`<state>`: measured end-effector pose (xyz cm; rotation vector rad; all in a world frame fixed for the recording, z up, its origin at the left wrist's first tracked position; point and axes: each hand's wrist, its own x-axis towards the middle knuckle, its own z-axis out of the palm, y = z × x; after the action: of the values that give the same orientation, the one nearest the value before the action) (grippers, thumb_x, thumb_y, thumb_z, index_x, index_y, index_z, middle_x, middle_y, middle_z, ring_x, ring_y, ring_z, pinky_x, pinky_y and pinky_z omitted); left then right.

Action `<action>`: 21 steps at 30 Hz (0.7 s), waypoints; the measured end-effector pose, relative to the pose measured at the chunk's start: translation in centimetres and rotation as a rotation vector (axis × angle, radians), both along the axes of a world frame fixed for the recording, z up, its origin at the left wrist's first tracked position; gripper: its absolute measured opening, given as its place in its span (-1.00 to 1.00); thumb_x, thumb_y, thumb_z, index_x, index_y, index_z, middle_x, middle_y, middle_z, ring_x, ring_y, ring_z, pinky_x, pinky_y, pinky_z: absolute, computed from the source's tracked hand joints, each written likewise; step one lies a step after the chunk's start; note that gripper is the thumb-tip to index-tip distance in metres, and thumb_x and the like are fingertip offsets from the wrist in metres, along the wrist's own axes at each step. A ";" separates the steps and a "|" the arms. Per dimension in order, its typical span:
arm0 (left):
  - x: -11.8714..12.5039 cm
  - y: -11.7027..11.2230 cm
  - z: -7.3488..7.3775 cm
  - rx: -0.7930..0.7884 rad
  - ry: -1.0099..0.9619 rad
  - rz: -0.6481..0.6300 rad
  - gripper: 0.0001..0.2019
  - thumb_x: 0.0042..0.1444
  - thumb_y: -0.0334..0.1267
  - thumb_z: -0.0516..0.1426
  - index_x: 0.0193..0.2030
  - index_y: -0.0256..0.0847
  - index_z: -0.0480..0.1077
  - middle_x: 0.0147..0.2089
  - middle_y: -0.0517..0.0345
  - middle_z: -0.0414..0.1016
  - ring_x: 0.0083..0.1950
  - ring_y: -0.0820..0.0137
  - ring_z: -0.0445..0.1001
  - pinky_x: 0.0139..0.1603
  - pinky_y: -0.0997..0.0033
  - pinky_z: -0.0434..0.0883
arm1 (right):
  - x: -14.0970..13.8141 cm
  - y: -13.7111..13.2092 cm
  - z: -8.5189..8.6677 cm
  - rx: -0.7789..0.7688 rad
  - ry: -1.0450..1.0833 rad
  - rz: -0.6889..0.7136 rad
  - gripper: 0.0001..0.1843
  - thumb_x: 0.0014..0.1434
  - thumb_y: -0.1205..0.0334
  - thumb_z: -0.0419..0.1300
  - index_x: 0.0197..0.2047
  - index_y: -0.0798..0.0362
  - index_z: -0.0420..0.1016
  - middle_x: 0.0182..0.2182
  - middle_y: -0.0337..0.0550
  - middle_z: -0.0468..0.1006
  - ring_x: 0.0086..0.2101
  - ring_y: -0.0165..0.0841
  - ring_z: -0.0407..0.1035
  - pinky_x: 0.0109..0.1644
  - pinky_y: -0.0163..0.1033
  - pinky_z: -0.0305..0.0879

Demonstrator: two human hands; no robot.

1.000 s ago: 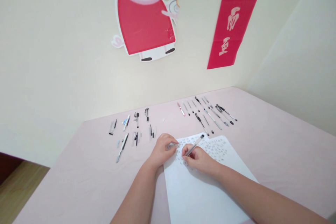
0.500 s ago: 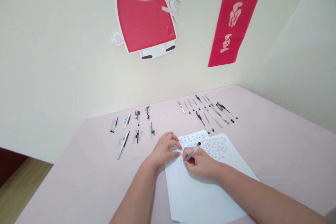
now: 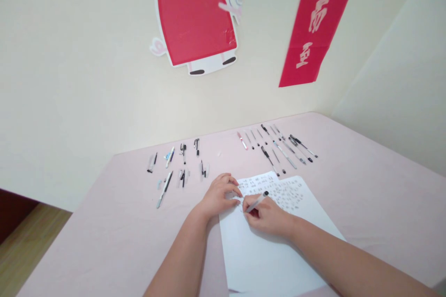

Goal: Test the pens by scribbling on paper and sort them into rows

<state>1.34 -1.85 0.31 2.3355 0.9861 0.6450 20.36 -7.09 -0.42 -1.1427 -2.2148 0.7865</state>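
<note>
My right hand [image 3: 268, 217] is closed on a slim pen [image 3: 256, 202] with a black end, its tip down on a white sheet of paper [image 3: 272, 260]. The upper part of the sheet is covered with small handwritten marks [image 3: 285, 192]. My left hand [image 3: 218, 197] rests on the sheet's upper left corner with its fingers curled. A small pale thing seems to sit under its fingertips, but I cannot make it out. The two hands are almost touching.
The paper lies on a pink table [image 3: 365, 195] set against a cream wall. A row of pens [image 3: 278, 146] lies at the back right, and several pens and caps [image 3: 177, 167] at the back left. A red banner [image 3: 313, 23] and a cartoon cut-out [image 3: 197, 18] hang above.
My right hand has tilted the pen down and brought its tip onto the paper. My left hand has settled on the sheet's corner. The view has shifted slightly.
</note>
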 end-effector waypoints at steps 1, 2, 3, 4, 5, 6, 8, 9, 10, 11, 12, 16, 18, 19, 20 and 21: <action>0.0 0.0 0.0 -0.001 -0.003 -0.002 -0.86 -0.14 -0.32 0.29 -0.36 -0.07 0.52 -0.11 0.16 0.42 0.04 0.32 0.32 0.27 0.16 0.07 | 0.0 0.0 0.0 -0.011 0.003 0.002 -0.84 -0.08 0.47 0.05 -0.47 0.05 0.40 -0.60 -0.31 0.36 -0.56 -0.48 0.23 -0.44 -0.39 0.14; 0.0 0.0 0.1 -0.002 -0.005 -0.003 -0.86 -0.14 -0.32 0.29 -0.36 -0.07 0.52 -0.11 0.16 0.42 0.03 0.32 0.32 0.27 0.16 0.07 | 0.0 0.0 -0.1 -0.021 0.009 0.006 -0.84 -0.08 0.46 0.06 -0.47 0.05 0.41 -0.59 -0.31 0.37 -0.56 -0.47 0.23 -0.44 -0.38 0.15; 0.0 0.0 0.1 -0.004 -0.006 -0.003 -0.85 -0.14 -0.32 0.29 -0.36 -0.07 0.52 -0.11 0.16 0.42 0.02 0.32 0.33 0.27 0.16 0.07 | 0.1 0.1 -0.1 -0.027 0.015 0.009 -0.84 -0.08 0.46 0.06 -0.47 0.04 0.41 -0.59 -0.31 0.37 -0.55 -0.47 0.23 -0.44 -0.38 0.15; 0.0 0.0 0.1 -0.006 -0.007 -0.002 -0.85 -0.14 -0.31 0.29 -0.36 -0.06 0.52 -0.11 0.16 0.42 0.02 0.32 0.33 0.27 0.15 0.08 | 0.1 0.1 -0.1 -0.032 0.019 0.011 -0.83 -0.08 0.47 0.06 -0.47 0.04 0.41 -0.59 -0.31 0.37 -0.55 -0.47 0.23 -0.44 -0.38 0.15; 0.0 0.0 0.2 -0.008 -0.008 0.000 -0.85 -0.14 -0.32 0.29 -0.36 -0.06 0.52 -0.11 0.16 0.42 0.02 0.32 0.33 0.27 0.15 0.08 | 0.1 0.1 0.0 -0.035 0.024 0.013 -0.83 -0.09 0.47 0.06 -0.47 0.04 0.41 -0.59 -0.31 0.37 -0.55 -0.47 0.23 -0.44 -0.38 0.15; 0.0 0.0 0.2 -0.010 -0.009 0.003 -0.85 -0.15 -0.32 0.29 -0.36 -0.06 0.52 -0.11 0.16 0.42 0.03 0.32 0.33 0.27 0.16 0.08 | 0.1 0.1 0.0 -0.037 0.029 0.016 -0.82 -0.10 0.48 0.06 -0.48 0.04 0.41 -0.59 -0.31 0.37 -0.56 -0.47 0.23 -0.45 -0.39 0.14; 0.0 0.0 0.1 -0.011 -0.009 0.006 -0.84 -0.16 -0.34 0.30 -0.36 -0.08 0.52 -0.12 0.16 0.43 0.03 0.32 0.32 0.27 0.17 0.08 | 0.2 0.1 0.0 -0.039 0.038 0.028 -0.81 -0.12 0.49 0.05 -0.49 0.05 0.41 -0.59 -0.31 0.36 -0.56 -0.47 0.22 -0.45 -0.39 0.14; 0.0 0.0 0.1 -0.010 -0.008 0.006 -0.84 -0.16 -0.34 0.30 -0.36 -0.08 0.52 -0.11 0.15 0.43 0.03 0.32 0.32 0.27 0.18 0.08 | 0.2 0.1 0.0 -0.036 0.039 0.031 -0.81 -0.13 0.50 0.05 -0.49 0.05 0.40 -0.59 -0.31 0.36 -0.56 -0.48 0.22 -0.45 -0.39 0.13; 0.0 0.0 0.0 -0.008 -0.008 0.004 -0.84 -0.16 -0.34 0.30 -0.36 -0.09 0.52 -0.11 0.15 0.43 0.04 0.32 0.32 0.27 0.18 0.08 | 0.2 0.1 -0.1 -0.030 0.039 0.032 -0.81 -0.14 0.50 0.05 -0.50 0.05 0.40 -0.59 -0.31 0.36 -0.56 -0.48 0.21 -0.45 -0.39 0.13; 0.0 0.0 0.0 -0.006 -0.008 0.001 -0.85 -0.15 -0.33 0.30 -0.36 -0.09 0.52 -0.11 0.15 0.42 0.04 0.32 0.32 0.27 0.18 0.08 | 0.2 0.1 -0.1 -0.024 0.036 0.030 -0.81 -0.14 0.51 0.04 -0.50 0.05 0.40 -0.59 -0.31 0.35 -0.56 -0.48 0.21 -0.45 -0.39 0.13; 0.0 0.1 -0.1 -0.003 -0.008 -0.002 -0.85 -0.15 -0.33 0.30 -0.36 -0.09 0.52 -0.11 0.15 0.42 0.04 0.32 0.32 0.27 0.18 0.08 | 0.2 0.1 -0.1 -0.020 0.032 0.027 -0.80 -0.14 0.51 0.04 -0.50 0.05 0.40 -0.60 -0.31 0.35 -0.56 -0.48 0.21 -0.45 -0.39 0.13; 0.0 0.1 -0.3 0.004 -0.014 -0.002 -0.84 -0.16 -0.34 0.30 -0.36 -0.09 0.52 -0.11 0.15 0.42 0.04 0.33 0.32 0.28 0.19 0.06 | 0.2 0.1 0.0 -0.011 0.029 0.018 -0.80 -0.12 0.50 0.05 -0.47 0.06 0.41 -0.59 -0.31 0.35 -0.56 -0.48 0.21 -0.44 -0.39 0.13; 0.0 0.1 -0.4 0.001 -0.015 0.001 -0.84 -0.16 -0.34 0.30 -0.36 -0.08 0.51 -0.12 0.15 0.42 0.03 0.33 0.32 0.27 0.19 0.07 | 0.2 0.1 0.1 -0.003 0.025 0.011 -0.80 -0.11 0.50 0.05 -0.47 0.06 0.42 -0.59 -0.31 0.36 -0.56 -0.48 0.21 -0.43 -0.38 0.13; 0.0 0.1 -0.4 -0.001 -0.013 0.002 -0.84 -0.15 -0.33 0.30 -0.36 -0.08 0.51 -0.12 0.15 0.42 0.04 0.32 0.31 0.27 0.18 0.07 | 0.2 0.1 0.2 -0.004 0.021 0.008 -0.80 -0.11 0.50 0.04 -0.48 0.06 0.41 -0.59 -0.31 0.36 -0.56 -0.48 0.21 -0.43 -0.38 0.13; 0.0 0.1 -0.3 -0.004 -0.011 0.003 -0.85 -0.15 -0.33 0.29 -0.36 -0.07 0.51 -0.11 0.16 0.42 0.04 0.32 0.31 0.27 0.17 0.07 | 0.2 0.1 0.2 -0.008 0.020 0.009 -0.80 -0.11 0.50 0.05 -0.48 0.06 0.41 -0.59 -0.31 0.36 -0.56 -0.48 0.21 -0.43 -0.39 0.14; 0.0 0.1 -0.3 -0.007 -0.008 0.003 -0.85 -0.15 -0.32 0.29 -0.36 -0.07 0.51 -0.11 0.16 0.42 0.04 0.31 0.31 0.27 0.16 0.08 | 0.2 0.1 0.3 -0.014 0.021 0.012 -0.80 -0.11 0.50 0.05 -0.48 0.05 0.41 -0.59 -0.31 0.36 -0.56 -0.48 0.21 -0.44 -0.39 0.14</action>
<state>1.37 -1.74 -0.02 2.3241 0.9870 0.6511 20.55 -7.00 -0.16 -1.1242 -2.2041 0.8160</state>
